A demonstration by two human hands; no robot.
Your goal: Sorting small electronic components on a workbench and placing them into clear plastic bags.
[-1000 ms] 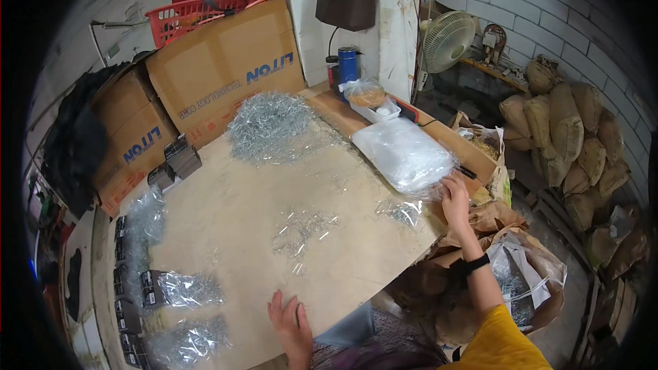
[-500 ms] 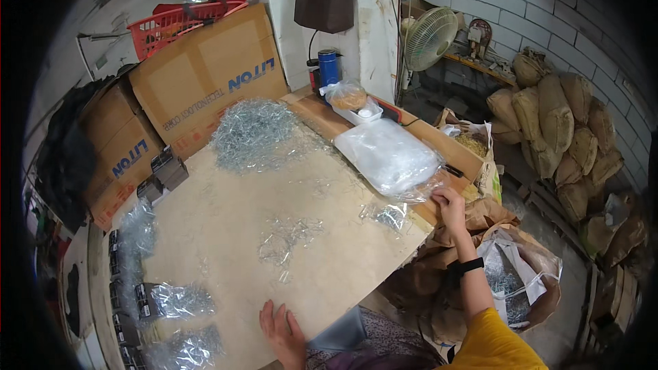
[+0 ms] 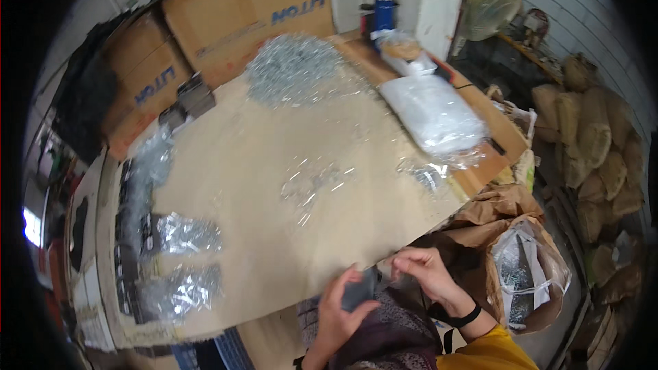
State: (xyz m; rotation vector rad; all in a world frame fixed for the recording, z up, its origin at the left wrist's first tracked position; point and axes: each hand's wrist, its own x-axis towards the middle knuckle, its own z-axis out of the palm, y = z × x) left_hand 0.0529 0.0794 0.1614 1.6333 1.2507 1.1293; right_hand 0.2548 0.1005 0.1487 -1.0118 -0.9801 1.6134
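On my feed, the left grip is spread, thumb apart from fingers, around a dark grey surface; I can't tell whether they touch. The right grip is pinched closed on blurred clear film, by the counter's near edge. To the right, a lined paper sack holds silvery pieces. I see a bagged brown item at a white tray.

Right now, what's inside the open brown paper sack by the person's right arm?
Inside the brown paper sack, beyond the right hand, a pale plastic liner and loose silvery slivers show. Whatever lies beneath their top layer is covered.
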